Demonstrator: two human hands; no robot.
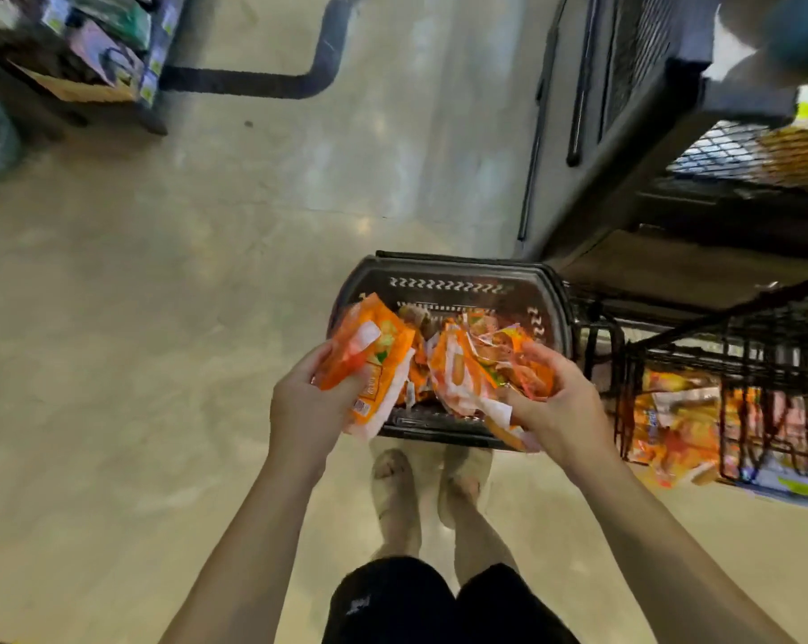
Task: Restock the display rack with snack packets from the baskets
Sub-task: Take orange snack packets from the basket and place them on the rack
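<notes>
A dark plastic basket point(444, 276) stands on the floor in front of my feet, with orange snack packets inside. My left hand point(307, 406) grips a stack of orange packets point(369, 355) over the basket's left side. My right hand point(560, 402) holds a bunch of orange and white packets point(467, 374) over its right side. The black wire display rack point(718, 360) stands to the right of the basket, with orange packets point(671, 420) lying on its lower shelf.
The pale floor point(183, 295) stretches to the left. A low shelf with goods point(109, 48) is at the top left, with a dark mat edge point(272, 81) beside it. A grey cabinet point(602, 109) rises behind the basket.
</notes>
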